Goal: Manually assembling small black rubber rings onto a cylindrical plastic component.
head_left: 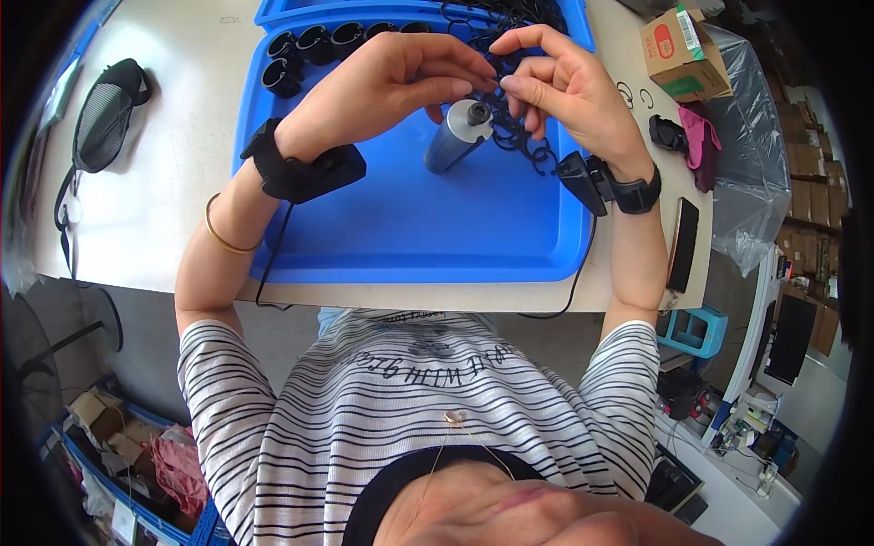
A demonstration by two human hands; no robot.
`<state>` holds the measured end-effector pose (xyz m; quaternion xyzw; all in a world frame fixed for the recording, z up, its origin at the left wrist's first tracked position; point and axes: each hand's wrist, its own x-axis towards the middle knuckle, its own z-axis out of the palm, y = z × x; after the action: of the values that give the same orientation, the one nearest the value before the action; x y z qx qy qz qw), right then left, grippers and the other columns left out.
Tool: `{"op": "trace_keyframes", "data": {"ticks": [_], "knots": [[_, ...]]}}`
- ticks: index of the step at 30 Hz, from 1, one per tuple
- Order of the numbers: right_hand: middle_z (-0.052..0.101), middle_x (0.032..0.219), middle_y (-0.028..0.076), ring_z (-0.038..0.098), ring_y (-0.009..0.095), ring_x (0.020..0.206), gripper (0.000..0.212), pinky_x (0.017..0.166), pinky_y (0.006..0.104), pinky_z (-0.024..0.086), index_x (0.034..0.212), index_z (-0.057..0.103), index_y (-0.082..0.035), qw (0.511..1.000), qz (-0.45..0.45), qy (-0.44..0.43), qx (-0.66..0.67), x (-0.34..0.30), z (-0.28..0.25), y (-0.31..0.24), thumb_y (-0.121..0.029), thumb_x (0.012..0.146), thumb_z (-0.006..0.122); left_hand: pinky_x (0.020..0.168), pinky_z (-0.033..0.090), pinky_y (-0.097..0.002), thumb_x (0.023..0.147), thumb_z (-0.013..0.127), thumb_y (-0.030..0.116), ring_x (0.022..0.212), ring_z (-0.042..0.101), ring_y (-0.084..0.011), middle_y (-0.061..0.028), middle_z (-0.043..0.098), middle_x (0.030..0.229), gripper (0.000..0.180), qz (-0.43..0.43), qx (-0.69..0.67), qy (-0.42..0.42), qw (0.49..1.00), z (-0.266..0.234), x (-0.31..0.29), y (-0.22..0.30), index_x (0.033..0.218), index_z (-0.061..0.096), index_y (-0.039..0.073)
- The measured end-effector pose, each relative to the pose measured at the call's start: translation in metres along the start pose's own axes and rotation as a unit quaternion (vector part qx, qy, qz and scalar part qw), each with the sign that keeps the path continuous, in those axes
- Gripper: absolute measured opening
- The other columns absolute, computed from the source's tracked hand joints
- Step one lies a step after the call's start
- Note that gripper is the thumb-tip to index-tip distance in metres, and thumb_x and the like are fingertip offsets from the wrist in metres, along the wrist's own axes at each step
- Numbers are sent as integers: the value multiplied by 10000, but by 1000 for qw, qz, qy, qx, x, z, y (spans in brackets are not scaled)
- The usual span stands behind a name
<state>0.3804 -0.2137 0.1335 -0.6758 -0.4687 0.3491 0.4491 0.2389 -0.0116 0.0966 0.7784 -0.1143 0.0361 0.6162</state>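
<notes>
A grey metal cylinder [448, 146] with a pale top and a dark round knob stands in the blue tray [410, 264], slightly tilted in view. Above it my two hands meet fingertip to fingertip. My left hand [391, 86] comes from the left with thumb and fingers bent together. My right hand [569, 100] pinches thumb and forefinger close to the left fingertips. Whatever small thing they hold blends into the dark pile behind. Black open rings [519, 141] lie heaped beneath and behind my right hand.
Several black cup-shaped parts [316, 44] line the tray's far left. Two loose C-shaped rings [625, 95] lie on the table to the right, near a cardboard box [683, 55] and a black phone-like slab [683, 244]. A black mesh item [107, 118] lies left. Cables hang from both wrist devices.
</notes>
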Motion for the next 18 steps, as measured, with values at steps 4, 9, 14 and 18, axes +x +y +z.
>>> {"op": "trace_keyframes", "data": {"ticks": [4,9,14,18], "knots": [[609,768,3,567,45,615,322,516,180,461,1296,530,-69,1000,3,7,4,0,-5,6,-152,995,608,1037,489,-294,1001,544,16,1175,633,-196,-139,671,1217,315,14,20,-1,1000,2,0,-3,1311,571,-34],[609,766,-1,569,39,616,325,514,178,460,1292,538,-70,1000,-5,27,14,-1,-8,5,-161,990,621,1046,482,-290,998,527,-4,1176,632,-193,-143,674,1218,341,-19,48,-29,998,0,-1,-1,1336,557,-40],[645,805,11,580,34,632,326,529,176,472,1289,545,-61,999,-14,42,9,-2,-10,3,-151,987,626,1005,501,-284,994,517,-15,1141,651,-178,-130,697,1181,322,-52,79,-40,995,0,-2,-4,1308,587,-32],[698,891,44,598,39,679,323,575,177,495,1297,557,-49,998,-52,34,17,-2,-9,3,-130,990,616,845,548,-281,973,563,11,967,706,-158,-139,736,1017,274,-29,200,-24,979,1,-2,3,1232,652,15]]}}
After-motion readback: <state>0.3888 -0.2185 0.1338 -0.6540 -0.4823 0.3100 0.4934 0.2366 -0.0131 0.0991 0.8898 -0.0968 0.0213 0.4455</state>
